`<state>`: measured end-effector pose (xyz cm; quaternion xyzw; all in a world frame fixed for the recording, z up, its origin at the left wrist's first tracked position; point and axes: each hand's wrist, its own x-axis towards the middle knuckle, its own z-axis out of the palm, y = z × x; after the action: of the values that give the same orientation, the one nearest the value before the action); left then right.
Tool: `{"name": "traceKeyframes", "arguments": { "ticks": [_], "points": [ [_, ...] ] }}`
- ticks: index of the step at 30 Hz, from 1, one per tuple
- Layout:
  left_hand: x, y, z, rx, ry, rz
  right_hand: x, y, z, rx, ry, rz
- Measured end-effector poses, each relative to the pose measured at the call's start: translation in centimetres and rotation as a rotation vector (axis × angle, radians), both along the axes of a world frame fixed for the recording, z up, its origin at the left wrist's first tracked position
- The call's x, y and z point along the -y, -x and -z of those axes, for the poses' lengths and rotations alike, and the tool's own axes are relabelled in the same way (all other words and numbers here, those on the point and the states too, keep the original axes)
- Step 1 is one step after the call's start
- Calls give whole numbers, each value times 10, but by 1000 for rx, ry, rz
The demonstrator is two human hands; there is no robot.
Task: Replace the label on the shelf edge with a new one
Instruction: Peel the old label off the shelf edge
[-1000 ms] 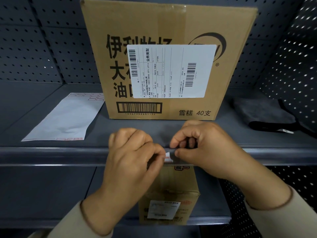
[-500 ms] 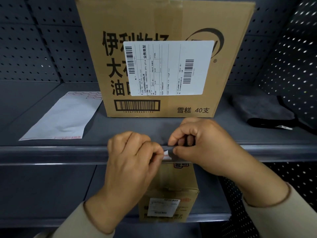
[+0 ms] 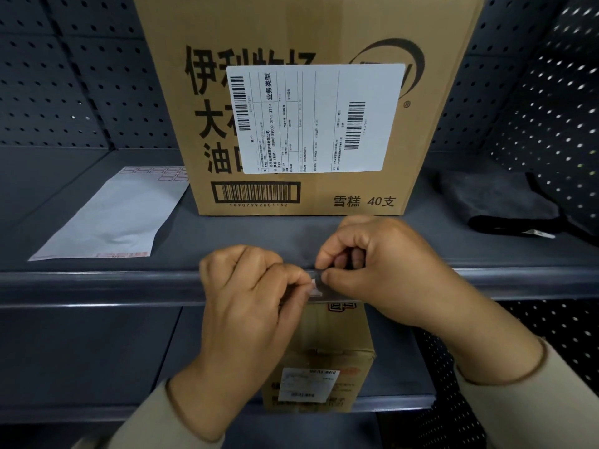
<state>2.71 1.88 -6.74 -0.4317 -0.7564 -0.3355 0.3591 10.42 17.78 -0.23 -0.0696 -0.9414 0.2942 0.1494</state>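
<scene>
Nothing much has shifted since the earlier frames; both hands stay bunched at the shelf edge, below the big cardboard box. The right hand curls its fingers and thumb round the clear strip on that edge, while the left hand pinches the small white label between them. Little of the label shows. A hard tug could tear it, or a slipping pinch could leave it stuck.

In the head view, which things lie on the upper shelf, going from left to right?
White envelope → big carton → dark cloth.
</scene>
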Motion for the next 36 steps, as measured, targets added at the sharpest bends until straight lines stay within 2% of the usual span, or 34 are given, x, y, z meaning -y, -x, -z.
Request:
{"name": "traceKeyframes", "arguments": {
  "ticks": [9, 15, 36],
  "points": [
    [0, 1, 5, -46, 9, -47, 0, 1, 1, -9, -10, 0],
    [-1, -3, 4, 31, -16, -30, -1, -1, -1, 4, 12, -10],
    [1, 1, 2, -31, -38, 14, -2, -1, -1, 6, 21, -38]
  ]
}}
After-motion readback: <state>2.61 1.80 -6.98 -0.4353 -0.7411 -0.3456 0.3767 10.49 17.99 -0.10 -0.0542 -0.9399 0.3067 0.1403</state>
